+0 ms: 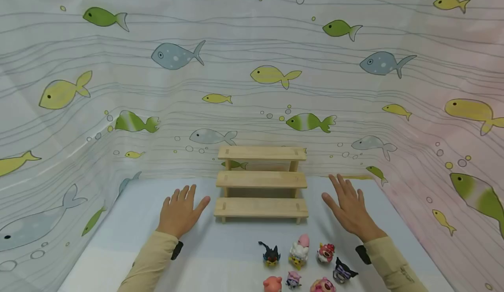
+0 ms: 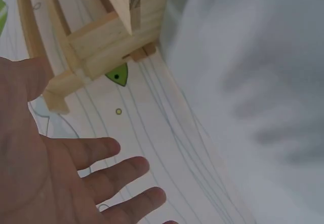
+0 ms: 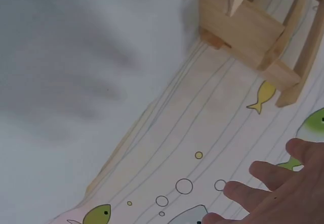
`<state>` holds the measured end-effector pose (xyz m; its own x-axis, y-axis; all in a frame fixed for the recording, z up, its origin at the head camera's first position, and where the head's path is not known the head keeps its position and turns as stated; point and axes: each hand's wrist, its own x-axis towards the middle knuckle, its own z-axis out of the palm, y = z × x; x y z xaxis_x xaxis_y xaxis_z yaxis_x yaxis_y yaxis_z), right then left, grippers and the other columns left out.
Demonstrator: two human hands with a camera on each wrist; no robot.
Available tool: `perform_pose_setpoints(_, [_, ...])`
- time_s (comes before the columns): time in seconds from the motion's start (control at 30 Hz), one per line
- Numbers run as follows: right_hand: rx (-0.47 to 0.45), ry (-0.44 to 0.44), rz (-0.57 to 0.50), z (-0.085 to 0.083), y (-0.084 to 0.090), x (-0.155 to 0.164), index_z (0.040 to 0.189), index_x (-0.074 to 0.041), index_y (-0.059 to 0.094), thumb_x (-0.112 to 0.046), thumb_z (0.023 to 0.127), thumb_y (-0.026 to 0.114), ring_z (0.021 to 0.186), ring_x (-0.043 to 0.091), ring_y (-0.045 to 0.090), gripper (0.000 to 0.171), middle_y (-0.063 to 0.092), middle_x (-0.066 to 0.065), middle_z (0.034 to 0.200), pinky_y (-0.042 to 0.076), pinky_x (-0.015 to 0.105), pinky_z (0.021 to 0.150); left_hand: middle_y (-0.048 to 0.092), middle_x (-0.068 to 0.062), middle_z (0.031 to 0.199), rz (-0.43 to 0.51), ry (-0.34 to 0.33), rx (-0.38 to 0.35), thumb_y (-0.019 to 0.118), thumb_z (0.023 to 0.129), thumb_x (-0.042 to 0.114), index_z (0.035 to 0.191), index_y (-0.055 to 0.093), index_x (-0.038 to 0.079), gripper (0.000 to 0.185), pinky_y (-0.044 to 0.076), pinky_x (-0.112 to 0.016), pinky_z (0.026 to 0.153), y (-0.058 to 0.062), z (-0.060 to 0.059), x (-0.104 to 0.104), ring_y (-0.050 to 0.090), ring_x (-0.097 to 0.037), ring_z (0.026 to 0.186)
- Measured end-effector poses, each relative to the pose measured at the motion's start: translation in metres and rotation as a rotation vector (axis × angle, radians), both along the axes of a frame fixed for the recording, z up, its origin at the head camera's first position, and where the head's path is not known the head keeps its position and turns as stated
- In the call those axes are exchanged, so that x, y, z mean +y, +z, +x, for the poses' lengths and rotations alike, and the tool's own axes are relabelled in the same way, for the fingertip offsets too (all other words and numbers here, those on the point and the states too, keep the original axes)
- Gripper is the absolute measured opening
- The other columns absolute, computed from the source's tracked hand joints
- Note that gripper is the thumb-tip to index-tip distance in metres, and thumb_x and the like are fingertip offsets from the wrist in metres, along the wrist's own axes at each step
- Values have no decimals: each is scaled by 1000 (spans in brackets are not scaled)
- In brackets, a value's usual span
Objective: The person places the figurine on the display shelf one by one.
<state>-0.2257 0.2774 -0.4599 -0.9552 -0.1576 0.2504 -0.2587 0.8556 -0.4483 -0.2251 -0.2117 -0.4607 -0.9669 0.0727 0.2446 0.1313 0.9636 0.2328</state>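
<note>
A three-tier wooden shelf [image 1: 260,179] stands at the back middle of the white table. My left hand [image 1: 179,211] is spread flat over the table on the shelf's left, holding nothing. On the other side, my right hand [image 1: 348,209] is likewise spread, its fingers pointing toward the back. In the left wrist view, the straight fingers [image 2: 116,181] of that hand appear below the shelf's side. The right wrist view shows the other hand's fingers [image 3: 253,193] apart, with the shelf [image 3: 248,26] above them. Several small toy figurines, among them a white-and-pink one [image 1: 299,252], stand in front of the shelf.
Nearest the right hand are a black-and-purple figurine [image 1: 344,271] and a red-and-pink one [image 1: 326,252]. Left of these is a dark, long-tailed figurine [image 1: 271,254]. Pink figurines [image 1: 273,284] are at the front edge of view. A fish-printed cloth [image 1: 244,25] surrounds the table's back and sides.
</note>
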Motion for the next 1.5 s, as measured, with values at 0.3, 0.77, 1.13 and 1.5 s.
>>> perform_pose_setpoints(0.3, [55,-1,-67,16,3,7,164,-16,19,-45,107,48,148,54,13,70,19,24,165,2,73,112,54,-31,139,95,-59,61,44,105,56,143,50,-7,74,40,-68,98,1,-11,-8,51,-52,126])
perform_pose_setpoints(0.77, [-7,-3,-350,60,7,25,161,-28,28,-34,108,50,143,48,31,58,33,15,161,29,74,101,60,-15,140,231,-214,115,61,99,52,143,59,10,60,42,-59,103,21,-74,-3,54,-40,127])
perform_pose_setpoints(1.13, [-136,-74,-270,107,3,29,159,-20,31,-42,105,55,135,42,43,64,40,13,157,39,70,96,53,-18,148,235,-246,94,63,98,51,146,54,10,64,36,-59,108,30,-113,10,47,-42,135])
perform_pose_setpoints(1.5, [-192,-109,-204,131,-2,19,152,-25,41,-53,97,64,124,28,56,66,55,1,144,48,53,95,49,-15,152,177,-276,96,66,97,47,147,54,8,64,37,-62,107,42,-131,26,46,-44,136])
